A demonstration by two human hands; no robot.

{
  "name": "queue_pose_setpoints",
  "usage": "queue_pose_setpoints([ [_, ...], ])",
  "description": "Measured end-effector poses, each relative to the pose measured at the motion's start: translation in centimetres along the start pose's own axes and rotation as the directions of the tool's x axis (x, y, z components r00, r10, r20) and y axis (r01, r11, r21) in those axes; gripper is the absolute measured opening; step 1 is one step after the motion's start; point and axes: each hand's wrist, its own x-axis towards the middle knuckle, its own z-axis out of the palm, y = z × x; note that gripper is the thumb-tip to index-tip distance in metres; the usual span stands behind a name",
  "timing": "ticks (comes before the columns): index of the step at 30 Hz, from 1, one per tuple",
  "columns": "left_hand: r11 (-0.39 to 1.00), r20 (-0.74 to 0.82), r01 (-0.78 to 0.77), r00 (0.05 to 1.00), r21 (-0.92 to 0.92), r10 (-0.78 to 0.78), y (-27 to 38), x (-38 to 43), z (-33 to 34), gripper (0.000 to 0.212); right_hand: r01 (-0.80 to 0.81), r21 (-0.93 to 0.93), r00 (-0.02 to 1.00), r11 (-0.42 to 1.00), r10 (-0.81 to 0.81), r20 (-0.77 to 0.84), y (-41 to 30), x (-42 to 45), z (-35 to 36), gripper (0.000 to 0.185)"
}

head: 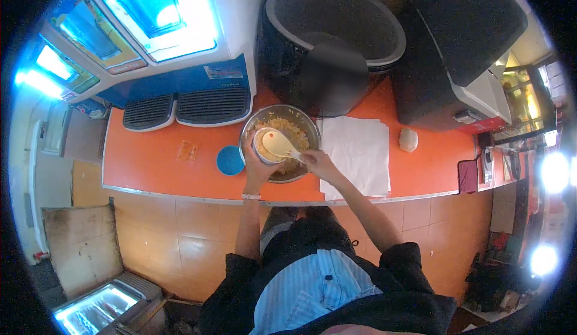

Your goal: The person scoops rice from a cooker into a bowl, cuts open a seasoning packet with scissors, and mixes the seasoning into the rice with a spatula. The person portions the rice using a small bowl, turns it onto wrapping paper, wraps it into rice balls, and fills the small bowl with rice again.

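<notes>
My left hand (260, 169) grips a small white cup (257, 144) filled with a pale yellowish food that looks like rice. It is held over a steel mixing bowl (316, 133). In my right hand (321, 167) is the handle of a cream-coloured rice paddle (278, 143). The paddle's blade lies over the mouth of the cup, with a small red bit on it. More of the grainy food (288, 127) is inside the steel bowl, partly hidden by my hands. A round blue bowl or lid (230, 160) rests just left of the steel bowl.
White paper sheets (356, 154) lie right of the bowl on the orange counter (148, 159). Farther right is a pale rounded lump (408, 140). Behind stand a drinks dispenser (212, 105), a large dark tub (336, 19) and a black-lidded appliance (428, 73). Orange crumbs (187, 151) dot the left side.
</notes>
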Motion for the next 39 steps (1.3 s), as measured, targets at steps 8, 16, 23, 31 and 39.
queue_pose_setpoints([
  [8,0.999,-0.077,-0.034,0.996,-0.026,0.032,1.1,-0.1,-0.6,0.111,-0.027,-0.248,0.976,0.968,-0.028,-0.215,-1.9,1.0,-2.2,0.023],
  [16,0.959,0.175,-0.176,0.96,-0.224,0.217,12.1,-1.5,6.6,0.095,-0.106,0.967,0.964,-0.233,0.215,0.158,-1.2,-6.3,-2.1,0.057],
  [23,0.992,0.881,-0.107,0.462,-0.059,0.103,6.7,-8.2,11.1,0.065,0.186,0.981,0.92,0.059,0.34,-0.195,9.9,-6.2,-8.4,0.053],
  [31,0.846,0.966,-0.526,0.252,0.089,0.055,4.7,-8.7,12.5,0.069,0.019,-0.375,0.777,0.927,-0.25,-0.577,11.4,-3.2,-8.5,0.07],
  [39,0.831,0.96,-0.553,0.263,0.067,0.098,6.3,-8.1,13.2,0.06,-0.135,-0.343,0.893,0.93,-0.036,-0.449,10.4,-3.7,-10.0,0.083],
])
